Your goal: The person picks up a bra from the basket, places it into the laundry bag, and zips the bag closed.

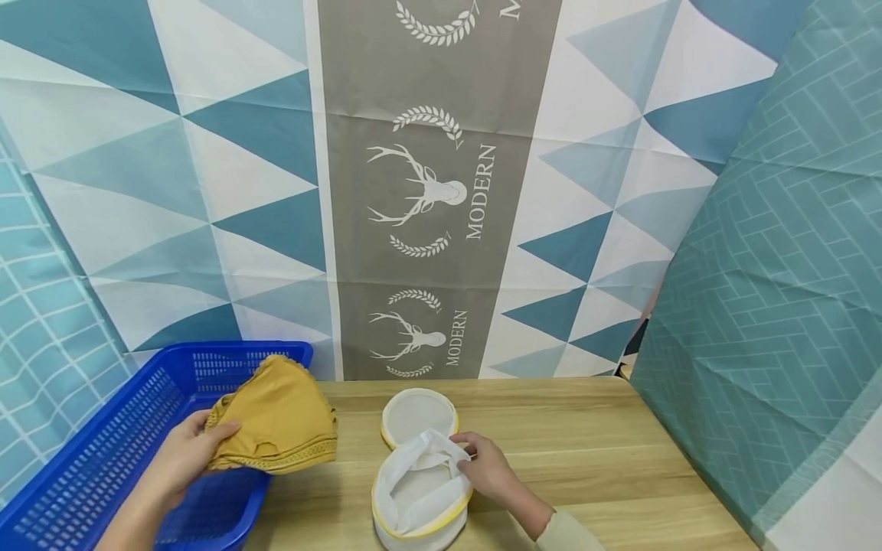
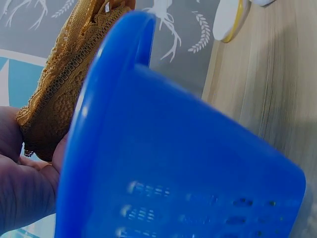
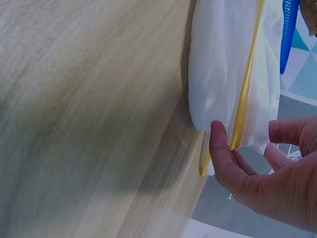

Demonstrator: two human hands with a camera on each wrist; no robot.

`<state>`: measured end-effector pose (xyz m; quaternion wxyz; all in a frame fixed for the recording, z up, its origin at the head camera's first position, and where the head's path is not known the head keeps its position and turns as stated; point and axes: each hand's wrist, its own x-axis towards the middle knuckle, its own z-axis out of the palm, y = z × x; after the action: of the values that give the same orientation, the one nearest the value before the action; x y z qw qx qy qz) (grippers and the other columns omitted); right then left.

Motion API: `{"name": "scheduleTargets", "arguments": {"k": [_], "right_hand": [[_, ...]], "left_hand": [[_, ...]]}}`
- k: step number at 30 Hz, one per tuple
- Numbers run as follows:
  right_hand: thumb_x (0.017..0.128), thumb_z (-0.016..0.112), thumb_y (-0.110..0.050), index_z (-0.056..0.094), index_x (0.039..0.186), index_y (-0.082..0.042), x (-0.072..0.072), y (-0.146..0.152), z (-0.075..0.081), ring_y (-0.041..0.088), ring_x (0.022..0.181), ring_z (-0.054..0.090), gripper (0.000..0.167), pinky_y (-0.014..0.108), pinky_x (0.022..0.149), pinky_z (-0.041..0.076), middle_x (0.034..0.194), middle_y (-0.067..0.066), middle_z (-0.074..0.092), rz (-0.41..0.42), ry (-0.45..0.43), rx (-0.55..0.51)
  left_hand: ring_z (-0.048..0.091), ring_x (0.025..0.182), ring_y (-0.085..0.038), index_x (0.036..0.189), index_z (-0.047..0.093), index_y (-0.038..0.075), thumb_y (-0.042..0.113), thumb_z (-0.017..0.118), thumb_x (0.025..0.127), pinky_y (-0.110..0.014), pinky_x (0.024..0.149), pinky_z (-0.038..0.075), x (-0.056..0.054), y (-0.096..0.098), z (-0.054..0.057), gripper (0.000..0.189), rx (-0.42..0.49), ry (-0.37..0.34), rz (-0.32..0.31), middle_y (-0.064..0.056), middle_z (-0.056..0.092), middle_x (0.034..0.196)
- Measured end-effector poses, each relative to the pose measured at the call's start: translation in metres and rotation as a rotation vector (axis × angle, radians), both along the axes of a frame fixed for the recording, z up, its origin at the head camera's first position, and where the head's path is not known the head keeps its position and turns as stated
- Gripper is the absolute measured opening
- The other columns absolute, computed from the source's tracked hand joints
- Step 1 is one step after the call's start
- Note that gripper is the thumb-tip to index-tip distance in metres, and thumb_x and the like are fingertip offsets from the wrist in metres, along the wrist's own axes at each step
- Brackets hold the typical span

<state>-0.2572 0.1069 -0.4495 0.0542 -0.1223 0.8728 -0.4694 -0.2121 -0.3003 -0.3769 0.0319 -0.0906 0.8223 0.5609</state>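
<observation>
My left hand [image 1: 181, 458] holds a folded mustard-yellow bra [image 1: 285, 417] by its near left side, thumb on top. It hangs over the right edge of a blue plastic basket [image 1: 89, 451]. In the left wrist view, lace trim shows along the bra [image 2: 59, 94], partly hidden behind the basket wall. At the table's middle stands a round white mesh laundry bag [image 1: 422, 541] with yellow trim, its lid [image 1: 419, 417] folded back behind it. My right hand [image 1: 488, 468] pinches the bag's white upper edge on the right side. The right wrist view shows thumb and fingers around that edge.
The wood-grain table [image 1: 565, 451] reaches back to a patterned wall cloth [image 1: 434, 252] with deer and triangles. A teal cloth [image 1: 772, 291] hangs along the right side. Blue tiled cloth [image 1: 41, 306] borders the basket on the left.
</observation>
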Motion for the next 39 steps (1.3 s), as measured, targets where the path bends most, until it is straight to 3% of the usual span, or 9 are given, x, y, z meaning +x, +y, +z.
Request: {"name": "scheduleTargets", "arguments": {"k": [16,23,29,39], "right_hand": [[0.084,0.057,0.002,0.057,0.121,-0.002,0.001,0.001,0.001,0.019,0.08,0.055,0.037,0.029,0.061,0.05,0.092,0.011,0.057,-0.005,0.01,-0.002],[0.085,0.057,0.001,0.057,0.121,-0.001,0.001,0.002,0.001,0.019,0.082,0.054,0.037,0.029,0.061,0.05,0.094,0.012,0.057,-0.001,0.018,0.005],[0.084,0.057,0.002,0.057,0.122,-0.001,0.001,0.002,-0.001,0.019,0.081,0.054,0.037,0.029,0.061,0.051,0.092,0.012,0.057,-0.002,0.009,-0.009],[0.085,0.057,0.002,0.056,0.122,-0.001,0.0,0.001,-0.002,0.019,0.08,0.054,0.037,0.029,0.061,0.05,0.091,0.011,0.057,0.011,0.011,-0.006]], "left_hand": [[0.063,0.07,-0.005,0.139,0.016,-0.013,0.026,0.045,0.099,-0.027,0.066,0.055,-0.008,0.031,-0.001,0.063,0.055,0.024,-0.023,0.002,0.061,0.086],[0.061,0.065,-0.005,0.137,0.024,-0.009,0.024,0.047,0.098,-0.027,0.06,0.053,-0.012,0.051,0.001,0.056,0.056,0.039,-0.02,0.004,0.06,0.078],[0.061,0.066,-0.005,0.136,0.024,-0.01,0.023,0.048,0.098,-0.026,0.06,0.053,-0.017,0.064,-0.002,0.056,0.097,0.053,-0.035,0.003,0.06,0.081],[0.06,0.065,-0.009,0.136,0.027,-0.008,0.022,0.048,0.098,-0.029,0.057,0.052,-0.018,0.082,-0.005,0.054,0.084,0.064,-0.046,-0.001,0.061,0.083]]}}
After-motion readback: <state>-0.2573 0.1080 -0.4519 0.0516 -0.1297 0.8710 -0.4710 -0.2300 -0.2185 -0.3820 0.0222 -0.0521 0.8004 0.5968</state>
